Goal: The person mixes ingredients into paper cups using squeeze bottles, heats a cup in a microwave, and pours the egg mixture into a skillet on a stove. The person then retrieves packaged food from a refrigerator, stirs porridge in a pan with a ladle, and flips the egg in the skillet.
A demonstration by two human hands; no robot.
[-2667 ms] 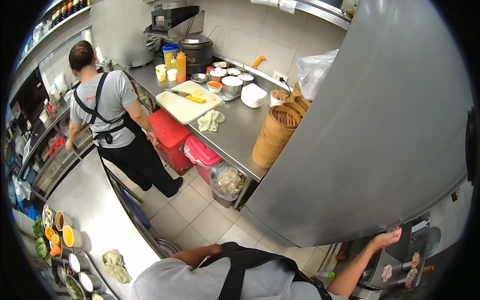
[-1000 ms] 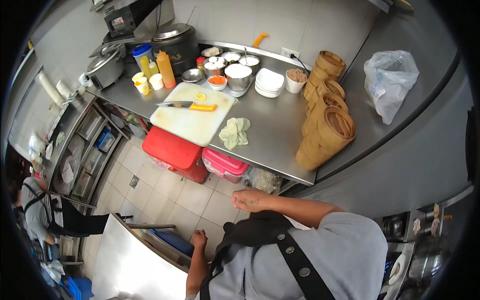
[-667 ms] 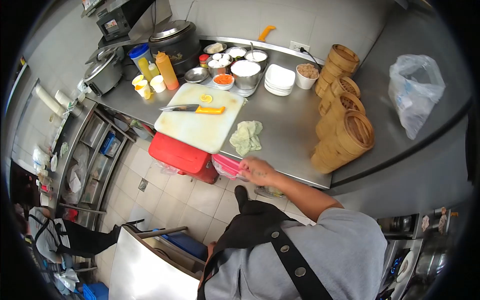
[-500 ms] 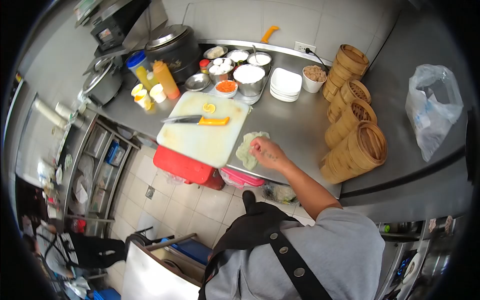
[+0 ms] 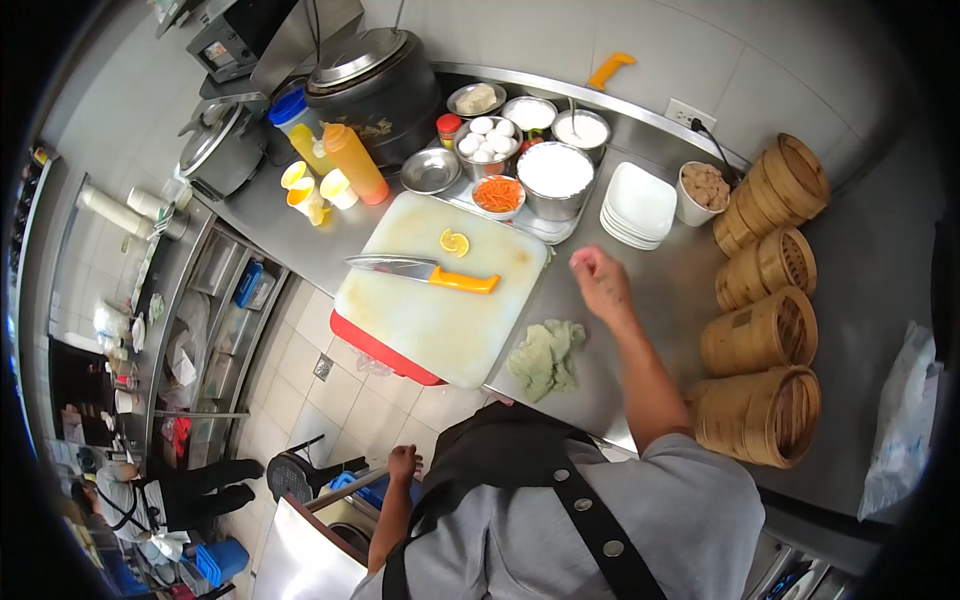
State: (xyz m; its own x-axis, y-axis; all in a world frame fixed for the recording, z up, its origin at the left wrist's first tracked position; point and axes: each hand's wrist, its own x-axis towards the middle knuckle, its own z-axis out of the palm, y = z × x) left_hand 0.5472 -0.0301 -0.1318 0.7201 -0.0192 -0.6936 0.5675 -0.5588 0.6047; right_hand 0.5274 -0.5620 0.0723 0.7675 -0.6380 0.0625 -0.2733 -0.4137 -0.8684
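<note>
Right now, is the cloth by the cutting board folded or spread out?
Neither: the cloth lies crumpled on the counter, its surface creased and its outline uneven.

Readable words or numbers: none
Round black lidded pot (image 5: 390, 105): gold-coloured marks, illegible
Dark grey boxy appliance (image 5: 235, 45): pale front label, too small to read
Clear plastic bag (image 5: 902, 428): faint blue print, illegible
Person's bare right hand (image 5: 601, 280): small dark marks near the wrist, undecipherable

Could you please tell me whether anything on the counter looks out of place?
Yes: the cutting board juts past the edge of the counter, above the red box, so it looks misplaced. The cloth beside it is crumpled.
</note>
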